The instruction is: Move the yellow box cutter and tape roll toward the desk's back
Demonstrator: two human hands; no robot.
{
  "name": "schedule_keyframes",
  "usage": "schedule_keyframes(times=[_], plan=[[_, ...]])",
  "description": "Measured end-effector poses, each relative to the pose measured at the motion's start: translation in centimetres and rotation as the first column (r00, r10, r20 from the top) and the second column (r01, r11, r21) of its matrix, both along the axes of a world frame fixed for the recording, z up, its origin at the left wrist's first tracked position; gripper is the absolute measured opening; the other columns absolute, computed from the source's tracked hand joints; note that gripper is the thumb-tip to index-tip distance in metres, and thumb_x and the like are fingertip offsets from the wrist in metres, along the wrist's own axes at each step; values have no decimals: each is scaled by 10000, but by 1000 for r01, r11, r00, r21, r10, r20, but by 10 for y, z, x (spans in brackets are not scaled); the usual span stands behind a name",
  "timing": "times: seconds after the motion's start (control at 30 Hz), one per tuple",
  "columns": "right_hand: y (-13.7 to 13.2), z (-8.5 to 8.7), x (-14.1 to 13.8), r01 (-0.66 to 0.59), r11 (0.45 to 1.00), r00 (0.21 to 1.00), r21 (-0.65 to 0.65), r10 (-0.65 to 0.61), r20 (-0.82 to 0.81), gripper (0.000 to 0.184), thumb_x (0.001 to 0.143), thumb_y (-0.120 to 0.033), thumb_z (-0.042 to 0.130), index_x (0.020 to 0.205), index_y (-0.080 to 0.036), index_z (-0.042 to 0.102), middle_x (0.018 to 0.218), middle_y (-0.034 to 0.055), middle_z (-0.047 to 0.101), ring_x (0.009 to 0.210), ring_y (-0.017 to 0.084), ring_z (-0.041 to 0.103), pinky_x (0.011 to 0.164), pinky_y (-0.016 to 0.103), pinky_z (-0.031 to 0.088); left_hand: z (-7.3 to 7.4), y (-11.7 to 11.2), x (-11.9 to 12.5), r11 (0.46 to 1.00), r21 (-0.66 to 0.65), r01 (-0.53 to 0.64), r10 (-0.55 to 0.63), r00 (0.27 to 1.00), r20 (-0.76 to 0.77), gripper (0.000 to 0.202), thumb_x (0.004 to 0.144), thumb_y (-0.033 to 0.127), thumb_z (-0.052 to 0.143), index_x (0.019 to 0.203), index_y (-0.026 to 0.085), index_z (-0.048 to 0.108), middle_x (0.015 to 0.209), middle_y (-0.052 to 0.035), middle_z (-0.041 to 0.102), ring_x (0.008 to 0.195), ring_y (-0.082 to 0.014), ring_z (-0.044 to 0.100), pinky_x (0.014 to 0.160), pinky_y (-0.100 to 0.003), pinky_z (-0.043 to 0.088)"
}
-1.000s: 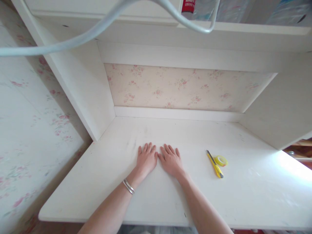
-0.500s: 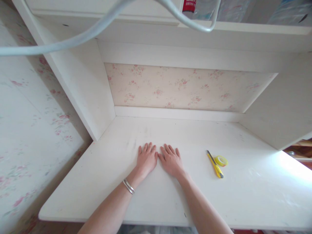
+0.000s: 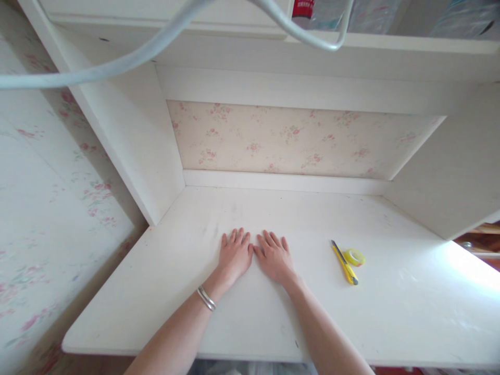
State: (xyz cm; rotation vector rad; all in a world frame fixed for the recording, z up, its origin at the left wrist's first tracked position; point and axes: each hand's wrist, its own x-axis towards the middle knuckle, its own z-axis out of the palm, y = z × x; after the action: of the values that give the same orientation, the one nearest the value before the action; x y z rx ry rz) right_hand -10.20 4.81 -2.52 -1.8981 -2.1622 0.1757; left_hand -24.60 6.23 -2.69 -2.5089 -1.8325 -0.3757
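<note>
Left hand: the bare left hand (image 3: pixel 235 256) lies palm down on the wide white table (image 3: pixel 250 323), fingers straightened and slightly fanned, gripping nothing; a silver metal bangle (image 3: pixel 206 298) circles its wrist.
Right hand: the bare right hand (image 3: pixel 274 258) lies palm down just beside the left, its fingers likewise extended, a little spread and gripping nothing.
Thumbs: they point inward and meet or nearly meet; whether they touch cannot be told.
Yellow knife: the slim yellow utility knife with a dark tip (image 3: pixel 344 263) lies flat on the table, to the right of the right fingers and slightly closer to the person than the fingertips, clearly apart from both hands.
Knife axis: it slants from a far-left dark tip to a near-right grey-capped end, much the same slant as the right forearm; the tip end is the part closest to the right fingers.
Yellow tape: the small round translucent-yellow tape roll (image 3: pixel 360 262) lies flat just right of the knife's middle; contact between them is unclear.
Nearer hand: the right; the left lies beyond it, on the far side from the knife.
Back panel: pink-flowered cream wallpaper (image 3: pixel 269 138) shows behind the table, well beyond the fingers.
</note>
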Motion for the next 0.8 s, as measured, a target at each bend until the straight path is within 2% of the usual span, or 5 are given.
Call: schedule_keyframes(times=[0.33, 0.8], plan=[[0, 0, 0, -10, 1000, 1000, 18, 11, -9, 515, 924, -491, 223, 1335, -250, 418, 1447, 57, 343, 1336, 249, 252, 1077, 483, 103, -4, 2, 0, 1000, 22, 8, -8, 1000, 7, 442, 924, 356, 284, 1325, 239, 430, 1432, -64, 363, 1323, -270, 280, 1082, -514, 173], [0, 2, 0, -7, 1000, 1000, -29, 7, 12, 491, 930, -436, 221, 1353, -251, 391, 1464, 48, 309, 1347, 239, 226, 1085, 471, 75, -5, 2, -1, 999, 49, 16, -16, 1000, 6, 447, 929, 369, 269, 1319, 226, 432, 1424, -73, 374, 1312, -273, 296, 1074, -516, 189]])
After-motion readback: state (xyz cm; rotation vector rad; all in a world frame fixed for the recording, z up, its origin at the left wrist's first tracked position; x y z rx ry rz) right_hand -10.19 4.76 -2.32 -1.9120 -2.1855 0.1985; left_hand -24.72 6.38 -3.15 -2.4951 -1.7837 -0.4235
